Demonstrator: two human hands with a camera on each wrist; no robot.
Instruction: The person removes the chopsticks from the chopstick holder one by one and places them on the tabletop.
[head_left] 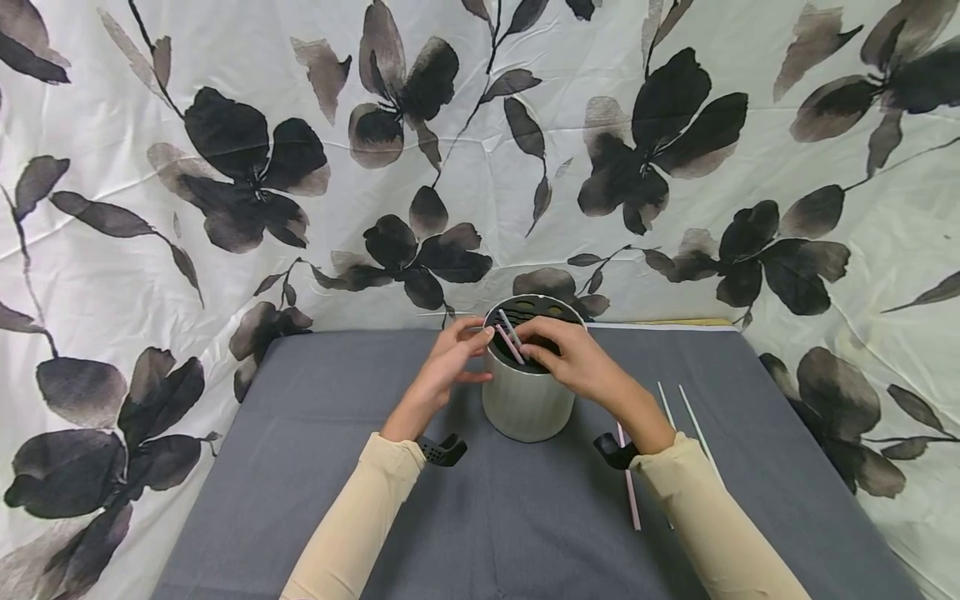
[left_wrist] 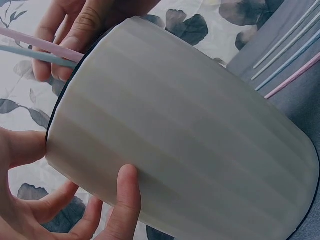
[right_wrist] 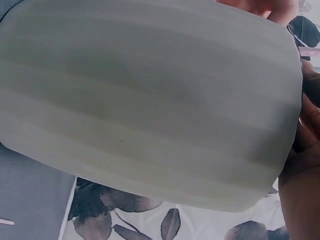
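Left fingers (left_wrist: 129,192) spread against container (left_wrist: 190,115), right fingers (head_left: 542,330) bent over it

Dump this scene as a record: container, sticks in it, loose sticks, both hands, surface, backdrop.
container: pale, ribbed holder, upright, dark slotted top
sticks_in_opening: pink stick and pale blue stick, side by side, tilted
loose_sticks: two whitish sticks, a blue one and a pink one, lying on the surface
left_hand: left hand touches holder's rim and side
right_hand: right hand at the opening, beside the sticks; grip unclear
surface: grey tabletop
backdrop: white cloth, dark floral print
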